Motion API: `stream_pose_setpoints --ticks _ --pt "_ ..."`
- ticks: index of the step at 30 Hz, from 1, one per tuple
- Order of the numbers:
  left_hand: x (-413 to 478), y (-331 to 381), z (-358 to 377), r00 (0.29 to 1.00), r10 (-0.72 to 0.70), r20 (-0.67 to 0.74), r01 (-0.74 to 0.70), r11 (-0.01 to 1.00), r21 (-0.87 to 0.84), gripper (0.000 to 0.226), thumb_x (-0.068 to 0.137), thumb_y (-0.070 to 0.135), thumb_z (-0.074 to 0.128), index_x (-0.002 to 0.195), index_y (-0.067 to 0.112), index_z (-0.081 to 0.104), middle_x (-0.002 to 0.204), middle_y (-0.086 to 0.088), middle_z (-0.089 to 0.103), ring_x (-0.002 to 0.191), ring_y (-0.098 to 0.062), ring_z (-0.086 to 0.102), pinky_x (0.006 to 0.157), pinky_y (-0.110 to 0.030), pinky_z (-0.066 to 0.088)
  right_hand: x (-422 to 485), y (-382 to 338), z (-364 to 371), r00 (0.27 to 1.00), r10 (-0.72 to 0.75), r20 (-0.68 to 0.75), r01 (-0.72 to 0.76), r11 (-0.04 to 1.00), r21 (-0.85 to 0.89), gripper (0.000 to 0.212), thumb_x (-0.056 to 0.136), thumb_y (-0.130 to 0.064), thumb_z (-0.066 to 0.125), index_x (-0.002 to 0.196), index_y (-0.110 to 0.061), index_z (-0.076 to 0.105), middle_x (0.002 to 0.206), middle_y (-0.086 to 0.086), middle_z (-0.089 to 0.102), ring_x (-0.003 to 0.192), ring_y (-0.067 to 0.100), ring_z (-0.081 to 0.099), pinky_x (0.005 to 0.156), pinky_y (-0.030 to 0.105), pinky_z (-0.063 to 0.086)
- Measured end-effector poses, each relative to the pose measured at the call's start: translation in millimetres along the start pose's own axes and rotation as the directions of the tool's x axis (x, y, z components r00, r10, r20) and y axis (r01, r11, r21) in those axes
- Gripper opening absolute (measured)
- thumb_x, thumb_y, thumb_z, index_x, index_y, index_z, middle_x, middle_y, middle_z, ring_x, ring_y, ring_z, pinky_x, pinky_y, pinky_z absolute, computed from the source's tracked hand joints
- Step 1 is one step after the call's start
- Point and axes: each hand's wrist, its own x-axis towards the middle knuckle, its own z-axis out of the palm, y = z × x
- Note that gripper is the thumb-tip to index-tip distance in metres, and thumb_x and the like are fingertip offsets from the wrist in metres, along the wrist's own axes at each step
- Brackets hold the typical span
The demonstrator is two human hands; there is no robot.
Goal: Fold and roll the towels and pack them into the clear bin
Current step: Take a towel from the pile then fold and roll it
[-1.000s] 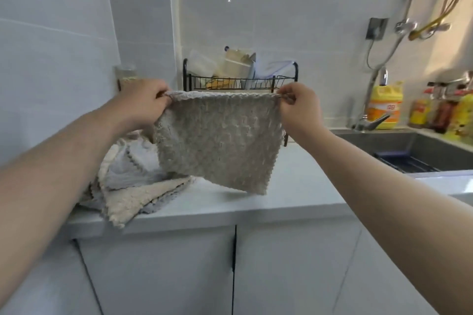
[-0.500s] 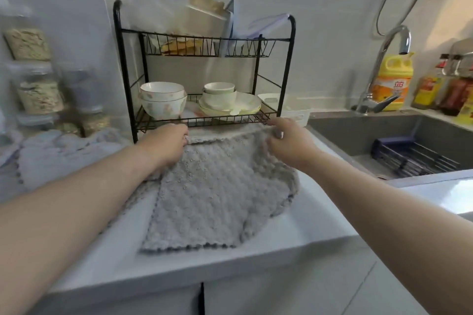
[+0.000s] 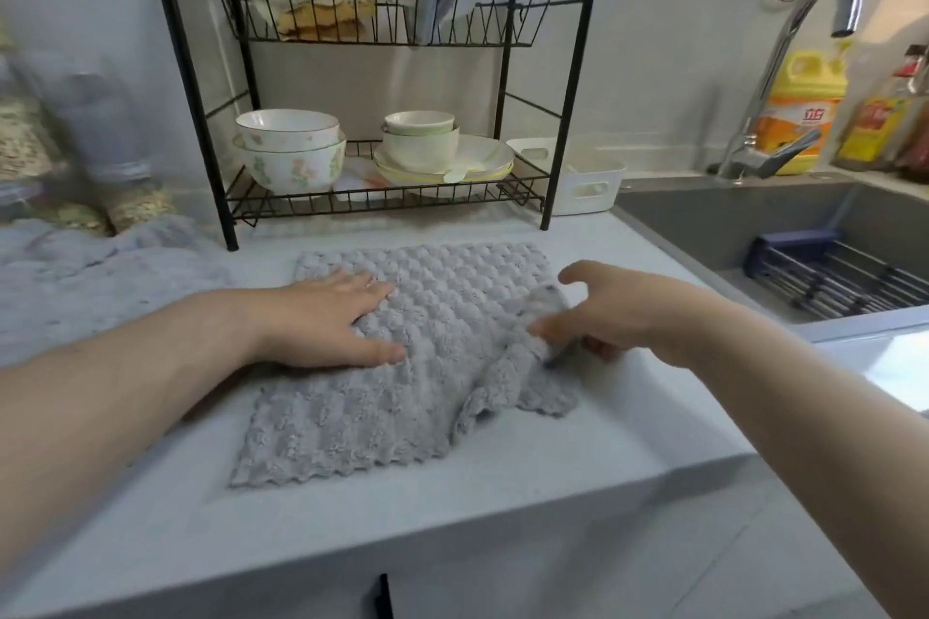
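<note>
A grey bumpy towel (image 3: 402,382) lies spread on the white counter (image 3: 502,493) in front of the dish rack. My left hand (image 3: 327,322) presses flat on the towel's left part, fingers straight. My right hand (image 3: 618,312) pinches the towel's crumpled right edge, which is bunched and lifted a little. More towels (image 3: 90,276) lie in a blurred pile at the far left of the counter. No clear bin shows in this view.
A black wire dish rack (image 3: 382,91) with bowls and plates stands right behind the towel. A white basket (image 3: 578,181) sits beside it. The sink (image 3: 754,226) with faucet and a yellow detergent bottle (image 3: 799,111) is at the right. Jars stand at far left.
The towel went from hanging in the air between both hands to lying on the counter. My left hand let go and now presses flat; my right moved down to the right edge.
</note>
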Motion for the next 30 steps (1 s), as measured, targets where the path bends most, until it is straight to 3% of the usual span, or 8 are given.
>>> stream_pose_setpoints --ticks 3,9,15,17,19,22,25,30 --pt "1 0 1 1.000 0.001 0.016 -0.002 1.000 0.021 0.142 0.027 0.106 0.004 0.149 0.037 -0.014 0.159 0.003 -0.020 0.147 -0.017 -0.017 0.121 -0.039 -0.003 -7 8 1 0.997 -0.078 -0.029 0.068 0.967 -0.244 0.078 0.079 -0.039 0.074 0.144 -0.033 0.031 0.127 0.000 0.056 0.103 0.021 0.057 0.083 0.028 0.045" --pt "-4 0 10 0.995 0.056 -0.086 -0.052 0.998 0.046 0.126 0.042 0.103 -0.002 0.150 0.037 -0.012 0.159 0.005 -0.018 0.147 -0.016 -0.016 0.121 -0.041 -0.001 -26 27 -13 0.995 -0.094 -0.031 0.082 0.958 -0.274 0.055 0.086 -0.035 0.068 0.135 -0.031 0.044 0.102 -0.008 0.059 0.083 0.011 0.057 0.073 0.025 0.045" --pt "-21 9 13 0.962 0.058 -0.266 -0.004 0.980 0.199 0.099 0.071 0.087 0.005 0.153 0.031 0.003 0.162 -0.002 0.005 0.149 -0.019 0.004 0.120 -0.036 0.011 -45 35 -22 0.977 -0.136 -0.166 0.043 0.882 -0.470 0.056 0.085 -0.006 0.047 0.136 -0.026 0.040 0.121 0.003 0.051 0.099 0.023 0.055 0.080 0.033 0.049" --pt "-35 15 10 0.889 0.135 -0.438 -0.029 0.970 0.240 0.082 0.079 0.081 0.017 0.139 0.027 0.036 0.141 -0.001 0.039 0.131 -0.022 0.035 0.108 -0.034 0.032 -58 34 -10 0.920 -0.317 -0.231 0.176 0.859 -0.480 0.032 0.086 -0.018 0.056 0.116 -0.028 0.054 0.115 -0.002 0.051 0.102 0.020 0.054 0.084 0.030 0.046" --pt "-57 24 7 0.797 0.214 -0.564 -0.134 0.975 0.180 0.063 0.079 0.080 0.023 0.099 0.028 0.051 0.102 0.010 0.049 0.096 -0.012 0.046 0.081 -0.028 0.044 -74 34 4 0.884 -0.453 -0.116 0.362 0.821 -0.441 0.019 0.084 -0.042 0.062 0.099 -0.031 0.063 0.102 -0.008 0.054 0.095 0.014 0.056 0.084 0.027 0.045" --pt "-97 35 13 0.866 0.257 -0.429 -0.246 0.966 0.082 0.050 0.071 0.078 0.036 0.077 0.029 0.048 0.079 0.014 0.051 0.074 -0.004 0.048 0.066 -0.028 0.045 -83 47 10 0.863 -0.505 0.033 0.465 0.766 -0.444 0.031 0.082 -0.049 0.064 0.106 -0.030 0.069 0.099 -0.014 0.055 0.094 0.006 0.053 0.086 0.020 0.042" --pt "-122 29 27 0.919 0.272 -0.285 -0.254 0.962 0.098 0.047 0.069 0.069 0.049 0.095 0.031 0.059 0.093 0.017 0.054 0.086 0.002 0.049 0.080 -0.027 0.045 -84 56 7 0.840 -0.542 -0.019 0.485 0.767 -0.419 0.014 0.088 -0.027 0.064 0.099 -0.024 0.073 0.092 -0.014 0.056 0.087 0.004 0.051 0.077 0.010 0.036" --pt "-133 16 37 0.912 0.243 -0.332 -0.244 0.969 0.037 0.027 0.085 0.045 0.043 0.083 0.022 0.057 0.090 0.015 0.056 0.086 0.003 0.050 0.080 -0.022 0.042 -90 59 -6 0.901 -0.423 -0.100 0.388 0.887 -0.251 0.015 0.092 -0.019 0.056 0.080 -0.028 0.060 0.083 -0.012 0.062 0.080 0.005 0.055 0.072 0.016 0.043"
